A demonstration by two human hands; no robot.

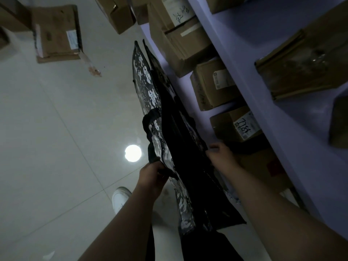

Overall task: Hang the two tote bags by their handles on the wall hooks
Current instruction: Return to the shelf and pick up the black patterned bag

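Black patterned tote bag (169, 129) | left hand (154, 172) grips handle | right hand (222, 157) pinches rim

A stockroom or storage room: labelled cardboard boxes (214, 83) crowd pale shelves (263, 76) from twelve to three o'clock, more cartons (58, 32) sit on the glossy tiled floor (56, 129) toward eleven o'clock, reflecting a ceiling light.
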